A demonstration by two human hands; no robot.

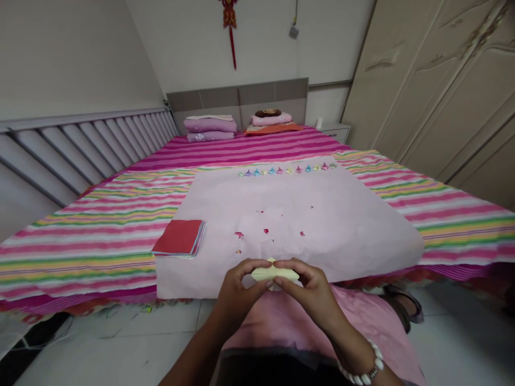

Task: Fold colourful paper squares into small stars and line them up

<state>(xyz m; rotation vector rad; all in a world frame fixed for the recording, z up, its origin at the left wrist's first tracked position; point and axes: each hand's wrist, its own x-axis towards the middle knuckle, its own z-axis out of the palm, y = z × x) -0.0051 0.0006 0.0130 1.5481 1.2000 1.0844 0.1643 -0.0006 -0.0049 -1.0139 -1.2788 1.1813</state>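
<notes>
A pale yellow folded paper is held up in front of me, just past the near edge of the white sheet. My left hand pinches its left half, thumb below and index finger on top. On the right half, my right hand grips it the same way. The paper is long and narrow with pointed ends, and a small peak shows at its top middle. Beyond my hands, several small folded paper pieces in various colours stand in a row along the sheet's far side.
The white sheet covers part of a striped bed. A stack of coloured paper squares, red on top, lies at its left edge. Small red scraps are scattered mid-sheet. Folded bedding sits by the headboard. A pink cloth covers my lap.
</notes>
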